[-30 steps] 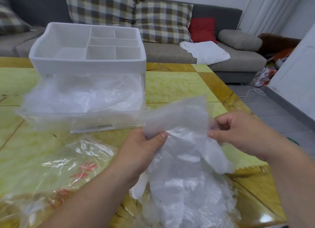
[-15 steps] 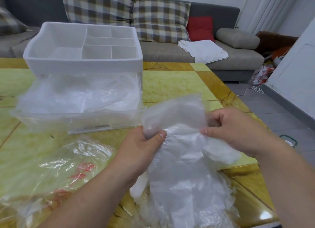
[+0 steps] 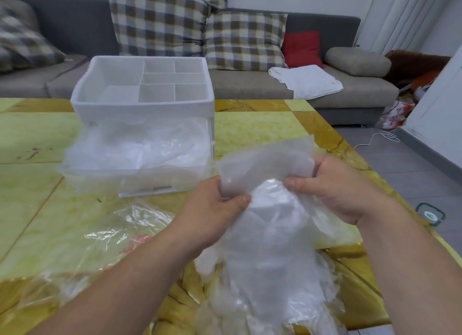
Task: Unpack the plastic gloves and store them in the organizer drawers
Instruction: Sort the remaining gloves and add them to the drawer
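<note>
Both hands on the glove stack (image 3: 271, 237), held just above the near part of the table (image 3: 260, 127), right of the open drawer (image 3: 140, 170). Left hand (image 3: 212, 209) pinches the cuff end, thumb on top, fingers underneath. Right hand (image 3: 335, 184) grips the same end from the other side, fingers curled into the film. Glove finger ends hang loose toward the table edge. Drawer is pulled out of the white organizer (image 3: 142, 107) and holds a heap of gloves. Clear packaging bag (image 3: 100, 242) with red print lies on the table beside the left forearm

Handling, my read: thin film, near weightless, fully limp, slick layer on layer, so sheets likely slide apart or cling. Not breakable, but could tear if yanked. Best hold is the cuff end, pinching through the whole stack, with the other hand supporting lower down so the dangling fingers don't catch the drawer front
</note>
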{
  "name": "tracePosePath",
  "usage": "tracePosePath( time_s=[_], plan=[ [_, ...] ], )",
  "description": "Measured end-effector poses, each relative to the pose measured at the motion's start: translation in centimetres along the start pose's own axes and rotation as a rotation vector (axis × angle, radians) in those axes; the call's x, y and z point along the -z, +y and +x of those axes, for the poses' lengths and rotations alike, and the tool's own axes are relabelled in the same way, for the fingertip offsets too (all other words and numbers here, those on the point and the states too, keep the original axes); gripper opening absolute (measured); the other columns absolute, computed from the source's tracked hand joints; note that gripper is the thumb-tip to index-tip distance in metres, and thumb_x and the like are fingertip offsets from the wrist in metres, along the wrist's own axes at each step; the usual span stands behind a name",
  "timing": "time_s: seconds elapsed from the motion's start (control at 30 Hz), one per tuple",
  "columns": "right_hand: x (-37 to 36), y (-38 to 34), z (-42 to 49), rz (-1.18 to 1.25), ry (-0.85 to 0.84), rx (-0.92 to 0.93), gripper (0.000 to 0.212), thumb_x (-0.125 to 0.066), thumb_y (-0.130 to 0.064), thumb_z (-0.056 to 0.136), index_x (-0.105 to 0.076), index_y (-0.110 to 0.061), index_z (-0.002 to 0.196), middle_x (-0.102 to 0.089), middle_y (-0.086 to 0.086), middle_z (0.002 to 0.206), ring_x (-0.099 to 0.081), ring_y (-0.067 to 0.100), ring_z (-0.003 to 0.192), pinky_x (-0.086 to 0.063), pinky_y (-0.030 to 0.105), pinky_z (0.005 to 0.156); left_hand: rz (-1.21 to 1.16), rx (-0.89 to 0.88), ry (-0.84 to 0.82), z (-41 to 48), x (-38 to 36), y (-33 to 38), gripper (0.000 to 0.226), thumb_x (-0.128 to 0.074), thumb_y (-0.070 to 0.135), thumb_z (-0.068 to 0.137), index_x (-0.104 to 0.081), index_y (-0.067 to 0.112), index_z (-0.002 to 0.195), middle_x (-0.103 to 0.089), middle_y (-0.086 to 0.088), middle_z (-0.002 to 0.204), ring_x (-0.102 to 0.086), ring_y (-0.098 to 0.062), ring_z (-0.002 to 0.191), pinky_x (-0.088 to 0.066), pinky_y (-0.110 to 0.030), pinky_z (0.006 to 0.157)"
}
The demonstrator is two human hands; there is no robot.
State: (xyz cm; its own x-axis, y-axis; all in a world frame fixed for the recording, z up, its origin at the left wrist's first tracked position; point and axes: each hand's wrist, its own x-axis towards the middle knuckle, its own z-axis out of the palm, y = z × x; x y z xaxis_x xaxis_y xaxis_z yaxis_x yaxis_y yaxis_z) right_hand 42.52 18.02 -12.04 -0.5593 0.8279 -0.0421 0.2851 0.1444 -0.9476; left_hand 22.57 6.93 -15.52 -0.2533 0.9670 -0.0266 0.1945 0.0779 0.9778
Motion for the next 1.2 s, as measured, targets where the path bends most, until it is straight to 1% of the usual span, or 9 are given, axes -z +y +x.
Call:
tracePosePath(
  time_s=[0.2,0.33,0.4,0.5,0.6,0.67,0.8,1.1,1.2],
  plan=[
    [0.2,-1.9,-1.1,0.056,0.086,0.026,0.041,-0.081,-0.023,0.064,-0.072,0.002,0.096,-0.072,0.027,0.098,-0.069,0.046,0.094,-0.050,0.065,0.088,0.148,0.005,-0.020,-1.0,0.3,2.9,0.007,-0.068,0.015,0.092,-0.074,0.015,0.093,-0.078,-0.003,0.089,-0.073,-0.017,0.080,-0.053,-0.023,0.067],
    [0.3,-4.1,-1.9,-0.173,0.129,0.087,0.068,-0.079,-0.049,0.060,-0.063,0.008,0.094,-0.069,0.029,0.090,-0.068,0.038,0.075,-0.052,0.060,0.073,0.303,0.032,-0.088,-2.4,2.9,5.9,0.013,-0.073,0.019,0.086,-0.072,0.019,0.099,-0.076,0.001,0.093,-0.072,-0.017,0.088,-0.057,-0.040,0.084],
    [0.3,-6.1,-2.0,-0.274,0.127,0.128,0.053,-0.079,-0.042,0.072,-0.064,0.005,0.090,-0.069,0.021,0.080,-0.062,0.036,0.065,-0.051,0.053,0.066,0.298,-0.018,-0.019,-3.1,4.6,7.9,0.024,-0.079,0.019,0.081,-0.070,0.022,0.102,-0.076,0.001,0.095,-0.072,-0.017,0.089,-0.057,-0.042,0.085],
    [-0.9,-9.5,-1.6,-0.306,0.052,0.176,0.023,-0.075,-0.024,0.082,-0.071,-0.002,0.088,-0.074,0.018,0.087,-0.070,0.040,0.081,-0.055,0.054,0.080,0.287,-0.100,0.102,-3.9,6.5,11.3,0.046,-0.085,0.025,0.074,-0.063,0.025,0.114,-0.071,0.003,0.104,-0.069,-0.016,0.092,-0.057,-0.036,0.082],
    [-2.8,-12.5,-1.3,-0.403,-0.030,0.205,0.014,-0.072,-0.019,0.087,-0.074,-0.006,0.088,-0.076,0.005,0.079,-0.071,0.019,0.070,-0.056,0.029,0.069,0.425,-0.148,0.076,-4.5,7.5,14.0,0.071,-0.089,0.033,0.068,-0.053,0.026,0.129,-0.064,0.008,0.111,-0.063,-0.008,0.097,-0.055,-0.028,0.085],
    [-4.0,-14.1,-1.3,-0.439,-0.085,0.224,0.010,-0.071,-0.017,0.088,-0.074,-0.009,0.085,-0.074,-0.001,0.072,-0.065,0.007,0.060,-0.050,0.021,0.060,0.577,-0.162,0.056,-4.4,7.6,15.5,0.062,-0.088,0.036,0.067,-0.058,0.023,0.120,-0.063,0.006,0.108,-0.062,-0.010,0.094,-0.053,-0.029,0.081],
    [-5.4,-16.0,-0.9,-0.453,-0.184,0.263,0.007,-0.070,-0.013,0.087,-0.074,-0.007,0.087,-0.072,0.002,0.077,-0.060,0.008,0.065,-0.047,0.028,0.066,0.717,-0.055,0.004,-3.3,9.1,17.1,0.029,-0.085,0.029,0.071,-0.072,0.015,0.093,-0.072,-0.006,0.095,-0.068,-0.024,0.089,-0.056,-0.041,0.079],
    [-6.4,-15.0,0.3,-0.298,-0.290,0.118,0.023,-0.082,0.000,0.074,-0.076,-0.012,0.092,-0.077,0.003,0.089,-0.072,0.014,0.075,-0.056,0.025,0.067,0.745,0.020,-0.045,-2.6,12.5,18.3,0.010,-0.077,0.019,0.082,-0.074,0.013,0.090,-0.073,-0.005,0.088,-0.070,-0.023,0.082,-0.059,-0.033,0.070],
    [-6.2,-14.3,1.4,-0.250,-0.243,0.075,0.016,-0.076,0.004,0.077,-0.076,-0.006,0.090,-0.077,0.008,0.085,-0.071,0.018,0.072,-0.056,0.029,0.068,0.728,0.025,-0.017,-2.1,13.6,18.4,0.013,-0.076,0.020,0.082,-0.074,0.013,0.093,-0.074,-0.006,0.091,-0.071,-0.025,0.084,-0.060,-0.041,0.081]
  ],
)
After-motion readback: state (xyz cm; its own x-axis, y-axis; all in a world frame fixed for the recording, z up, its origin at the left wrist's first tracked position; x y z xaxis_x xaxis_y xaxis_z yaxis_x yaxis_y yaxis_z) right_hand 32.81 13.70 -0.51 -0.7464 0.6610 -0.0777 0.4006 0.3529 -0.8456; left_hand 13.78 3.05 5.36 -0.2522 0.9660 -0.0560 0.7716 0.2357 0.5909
